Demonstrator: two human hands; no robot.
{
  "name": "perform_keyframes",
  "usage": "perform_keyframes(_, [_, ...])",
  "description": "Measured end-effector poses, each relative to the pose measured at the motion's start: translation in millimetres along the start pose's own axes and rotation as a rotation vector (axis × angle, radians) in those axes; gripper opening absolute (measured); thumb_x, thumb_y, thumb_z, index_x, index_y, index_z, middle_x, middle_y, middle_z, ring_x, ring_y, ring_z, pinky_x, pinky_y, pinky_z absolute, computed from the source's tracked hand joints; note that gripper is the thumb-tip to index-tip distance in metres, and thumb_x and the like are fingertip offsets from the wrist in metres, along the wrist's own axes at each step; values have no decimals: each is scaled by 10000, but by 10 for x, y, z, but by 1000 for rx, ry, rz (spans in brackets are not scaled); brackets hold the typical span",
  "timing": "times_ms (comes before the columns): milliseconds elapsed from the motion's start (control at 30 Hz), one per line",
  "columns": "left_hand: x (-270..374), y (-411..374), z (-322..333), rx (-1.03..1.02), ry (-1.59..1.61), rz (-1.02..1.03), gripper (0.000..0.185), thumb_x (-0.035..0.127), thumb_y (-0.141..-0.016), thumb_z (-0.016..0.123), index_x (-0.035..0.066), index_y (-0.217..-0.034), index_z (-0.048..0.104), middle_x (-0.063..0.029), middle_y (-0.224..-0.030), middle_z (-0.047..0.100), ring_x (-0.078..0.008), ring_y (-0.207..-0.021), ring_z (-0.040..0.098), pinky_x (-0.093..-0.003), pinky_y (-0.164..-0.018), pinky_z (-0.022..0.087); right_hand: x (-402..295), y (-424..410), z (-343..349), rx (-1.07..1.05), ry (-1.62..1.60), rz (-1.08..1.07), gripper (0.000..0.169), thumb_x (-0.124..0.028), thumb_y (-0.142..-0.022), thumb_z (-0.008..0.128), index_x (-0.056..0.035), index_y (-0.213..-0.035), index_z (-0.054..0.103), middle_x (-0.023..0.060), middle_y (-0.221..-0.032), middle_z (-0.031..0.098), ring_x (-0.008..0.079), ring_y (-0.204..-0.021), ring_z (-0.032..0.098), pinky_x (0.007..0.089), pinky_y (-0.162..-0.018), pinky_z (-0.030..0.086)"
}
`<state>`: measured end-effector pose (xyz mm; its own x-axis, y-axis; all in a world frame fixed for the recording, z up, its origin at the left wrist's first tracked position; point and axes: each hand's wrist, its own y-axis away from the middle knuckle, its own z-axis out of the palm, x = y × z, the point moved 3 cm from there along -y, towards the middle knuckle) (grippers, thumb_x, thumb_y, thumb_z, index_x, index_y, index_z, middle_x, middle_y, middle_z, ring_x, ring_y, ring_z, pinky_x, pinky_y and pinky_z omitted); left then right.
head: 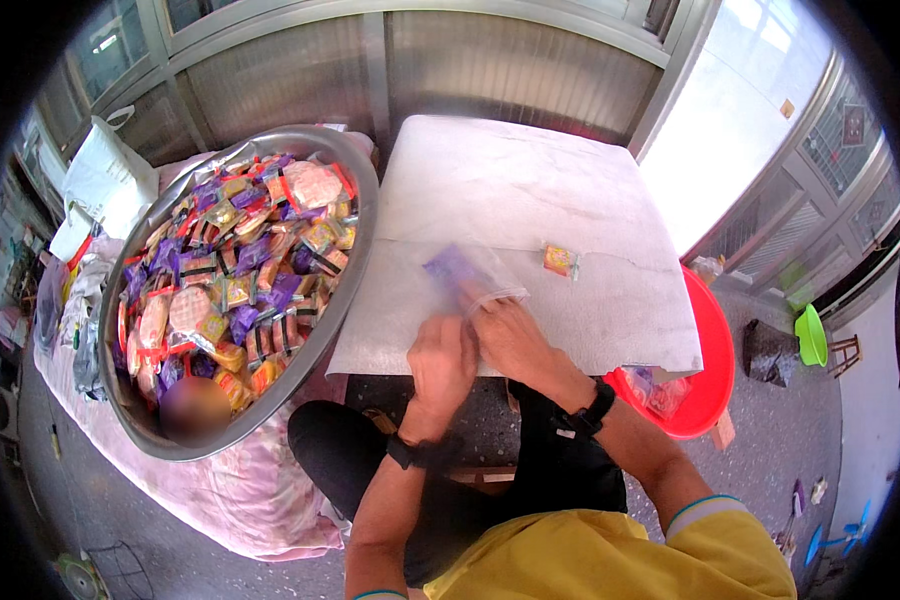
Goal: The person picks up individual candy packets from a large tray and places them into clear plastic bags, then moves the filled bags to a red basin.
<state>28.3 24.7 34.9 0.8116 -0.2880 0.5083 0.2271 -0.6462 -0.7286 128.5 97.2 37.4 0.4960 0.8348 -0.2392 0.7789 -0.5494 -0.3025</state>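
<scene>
A clear plastic bag (495, 274) with a purple-wrapped packet (450, 264) showing through it lies just above the cloth-covered table (487, 180). Both hands meet at the bag's near end. My right hand (510, 334) grips the bag, its fingertips partly hidden by the film. My left hand (441, 352) pinches the bag's near edge with curled fingers; motion blur hides the exact contact. To the right of the bag, a small yellow-and-red snack packet (560, 260) rests alone on the table.
At the left, a large metal basin (367, 187) holds many wrapped snacks on a pink cloth (247, 495). A red plastic tub (709, 352) with clear bags stands under the table's right edge. Farther right are a black bag (771, 352) and a green basin (811, 335).
</scene>
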Motion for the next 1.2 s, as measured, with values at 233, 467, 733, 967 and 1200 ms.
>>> perform_keyframes(233, [-47, -3, -12, 41, 39, -23, 145, -44, -742, 575, 24, -854, 513, -159, -741, 511, -373, -645, 525, -445, -559, 425, 63, -293, 71, 113, -48, -35, 579, 15, -691, 564, 59, -1251, 426, 270, -1273, 431, 430, -1144, 435, 463, -955, 377])
perform_keyframes(467, [-74, -1, 4, 31, 20, -37, 146, -24, -743, 580, 30, -866, 521, -167, -750, 523, -377, -665, 526, -449, -576, 434, 249, -470, 259, -47, 62, 0, 585, 13, -729, 538, 65, -1291, 384, 270, -1345, 373, 415, -1232, 379, 443, -1048, 305])
perform_keyframes(733, [-128, 62, 10, 12, 33, -95, 159, 8, -722, 584, 22, -863, 511, -175, -784, 531, -382, -705, 543, -456, -585, 448, 82, -317, 63, -17, 71, -83, 518, -15, -777, 485, 48, -1286, 419, 259, -1348, 395, 405, -1224, 408, 455, -1020, 344])
perform_keyframes(967, [-115, 60, -3, 54, 18, -114, 160, 31, -708, 594, 25, -812, 473, -159, -753, 498, -368, -710, 543, -453, -565, 461, -238, 41, -378, -265, -105, -195, 220, -75, -815, 532, 47, -994, 573, 225, -1137, 557, 381, -1064, 514, 449, -882, 419])
perform_keyframes(1200, [-215, 143, 165, 6, -98, -81, 167, 58, -692, 565, 28, -834, 482, -141, -784, 509, -316, -736, 562, -410, -575, 481, -1012, -568, -1128, -286, -389, -215, 145, -101, -834, 575, 8, -929, 590, 209, -756, 586, 351, -692, 604, 365, -611, 463])
